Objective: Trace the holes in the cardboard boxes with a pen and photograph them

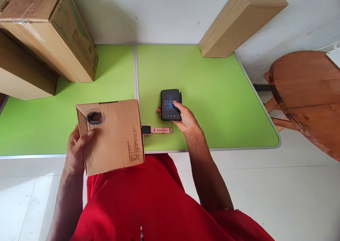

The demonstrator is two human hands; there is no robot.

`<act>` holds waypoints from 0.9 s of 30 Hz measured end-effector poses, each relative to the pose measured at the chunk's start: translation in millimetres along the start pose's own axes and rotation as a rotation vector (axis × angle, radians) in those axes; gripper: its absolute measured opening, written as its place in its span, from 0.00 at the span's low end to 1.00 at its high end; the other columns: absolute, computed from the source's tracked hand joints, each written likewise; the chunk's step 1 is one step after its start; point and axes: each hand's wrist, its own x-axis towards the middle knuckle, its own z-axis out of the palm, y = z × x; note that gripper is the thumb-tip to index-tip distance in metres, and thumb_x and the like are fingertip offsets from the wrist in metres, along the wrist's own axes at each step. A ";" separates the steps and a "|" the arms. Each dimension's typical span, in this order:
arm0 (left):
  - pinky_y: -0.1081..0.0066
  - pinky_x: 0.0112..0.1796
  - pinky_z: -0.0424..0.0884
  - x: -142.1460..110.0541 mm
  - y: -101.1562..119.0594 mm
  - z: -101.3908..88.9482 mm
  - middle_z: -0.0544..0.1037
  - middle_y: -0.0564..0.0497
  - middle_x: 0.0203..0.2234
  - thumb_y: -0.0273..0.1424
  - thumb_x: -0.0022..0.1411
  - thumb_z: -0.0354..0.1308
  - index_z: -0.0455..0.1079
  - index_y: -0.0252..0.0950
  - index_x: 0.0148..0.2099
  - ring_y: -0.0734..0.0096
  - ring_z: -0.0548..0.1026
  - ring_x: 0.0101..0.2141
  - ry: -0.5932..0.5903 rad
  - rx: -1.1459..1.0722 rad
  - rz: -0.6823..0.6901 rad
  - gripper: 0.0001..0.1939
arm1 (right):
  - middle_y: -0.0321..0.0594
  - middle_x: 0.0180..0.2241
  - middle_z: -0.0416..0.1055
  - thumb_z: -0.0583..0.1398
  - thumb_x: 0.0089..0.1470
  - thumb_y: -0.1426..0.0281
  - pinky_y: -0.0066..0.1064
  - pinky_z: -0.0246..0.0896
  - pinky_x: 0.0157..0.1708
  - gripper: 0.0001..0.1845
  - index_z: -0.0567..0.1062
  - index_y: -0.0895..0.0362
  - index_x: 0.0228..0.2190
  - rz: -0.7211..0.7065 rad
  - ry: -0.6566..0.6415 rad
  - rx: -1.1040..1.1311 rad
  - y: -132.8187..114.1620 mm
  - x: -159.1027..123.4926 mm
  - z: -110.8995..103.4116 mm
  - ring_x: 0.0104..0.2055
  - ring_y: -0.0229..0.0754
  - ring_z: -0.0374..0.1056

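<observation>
My left hand (pixel 78 145) grips a flat brown cardboard box (pixel 114 138) by its left side, thumb on top and the other fingers hidden beneath. A round hole edged with dark scribbles is near the box's upper left corner, and small print runs along its right side. My right hand (pixel 187 118) is closed around a black smartphone (pixel 170 95), its thumb on the lit screen, which shows white text. A smartwatch with a pink strap (pixel 160 130) lies on the table between the two, partly covered by the box's right edge.
The green table (pixel 212 102) has a metal rim and a seam across it. Large cartons (pixel 71 39) stand at the back left, and a tall narrow carton (pixel 236 24) leans against the wall at the back right. A wooden stool (pixel 308 88) is off to the right.
</observation>
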 end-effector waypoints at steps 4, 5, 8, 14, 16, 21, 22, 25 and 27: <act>0.63 0.37 0.84 0.4 -4.5 5.5 0.88 0.48 0.48 0.45 0.57 0.78 0.82 0.44 0.50 0.51 0.87 0.45 -0.038 0.018 -0.009 0.22 | 0.39 0.29 0.80 0.69 0.52 0.49 0.44 0.81 0.40 0.21 0.76 0.53 0.35 -0.083 0.117 -0.156 -2.9 9.2 -9.5 0.36 0.51 0.82; 0.64 0.36 0.83 0.0 -5.5 6.5 0.88 0.48 0.48 0.45 0.58 0.77 0.82 0.44 0.52 0.53 0.86 0.43 -0.049 0.027 -0.011 0.22 | 0.37 0.29 0.78 0.70 0.51 0.49 0.42 0.79 0.39 0.21 0.74 0.52 0.33 -0.104 0.147 -0.184 -3.7 11.2 -12.7 0.37 0.50 0.81; 0.65 0.35 0.82 -1.7 -8.0 10.2 0.87 0.49 0.47 0.45 0.59 0.77 0.82 0.45 0.53 0.55 0.85 0.41 -0.090 0.033 -0.022 0.22 | 0.36 0.33 0.77 0.70 0.50 0.49 0.39 0.75 0.43 0.22 0.71 0.51 0.31 -0.182 0.241 -0.302 -4.7 13.9 -22.7 0.41 0.47 0.77; 0.65 0.39 0.81 -4.8 -8.5 24.1 0.86 0.46 0.48 0.44 0.59 0.76 0.79 0.43 0.56 0.56 0.84 0.43 -0.154 0.019 -0.010 0.25 | 0.49 0.47 0.82 0.68 0.51 0.48 0.48 0.71 0.54 0.26 0.76 0.52 0.44 -0.248 0.304 -0.529 -3.1 4.3 -30.0 0.55 0.57 0.76; 0.64 0.42 0.82 -5.8 -6.6 29.2 0.85 0.44 0.54 0.44 0.60 0.76 0.77 0.42 0.59 0.53 0.84 0.48 -0.190 0.027 -0.012 0.28 | 0.52 0.49 0.82 0.66 0.53 0.47 0.51 0.72 0.55 0.28 0.78 0.53 0.48 -0.259 0.286 -0.602 -3.4 0.0 -29.9 0.55 0.60 0.77; 0.64 0.43 0.82 -7.6 -0.8 40.6 0.84 0.43 0.57 0.45 0.59 0.77 0.76 0.43 0.61 0.50 0.84 0.50 -0.233 0.015 -0.009 0.31 | 0.60 0.54 0.81 0.64 0.56 0.45 0.64 0.66 0.65 0.32 0.81 0.56 0.50 -0.335 0.236 -0.796 -4.2 -8.6 -31.6 0.59 0.68 0.75; 0.64 0.43 0.82 -6.9 0.5 43.1 0.84 0.43 0.58 0.45 0.60 0.77 0.76 0.43 0.61 0.51 0.85 0.49 -0.234 -0.002 -0.016 0.31 | 0.62 0.55 0.80 0.64 0.56 0.45 0.68 0.64 0.66 0.33 0.81 0.58 0.51 -0.360 0.232 -0.827 -3.4 -11.1 -31.7 0.61 0.70 0.74; 0.65 0.41 0.81 0.2 6.1 51.8 0.85 0.44 0.56 0.45 0.59 0.77 0.74 0.43 0.62 0.54 0.85 0.46 -0.228 -0.085 -0.073 0.33 | 0.69 0.62 0.74 0.62 0.63 0.46 0.75 0.60 0.68 0.43 0.73 0.63 0.66 -0.601 0.232 -0.976 0.7 -24.9 -29.0 0.68 0.74 0.68; 0.66 0.39 0.81 8.9 12.1 58.7 0.86 0.46 0.52 0.45 0.58 0.78 0.73 0.44 0.63 0.58 0.85 0.41 -0.229 -0.135 -0.125 0.34 | 0.70 0.71 0.64 0.64 0.67 0.48 0.75 0.65 0.66 0.50 0.57 0.59 0.78 -0.917 0.205 -1.102 2.2 -39.9 -25.0 0.73 0.75 0.63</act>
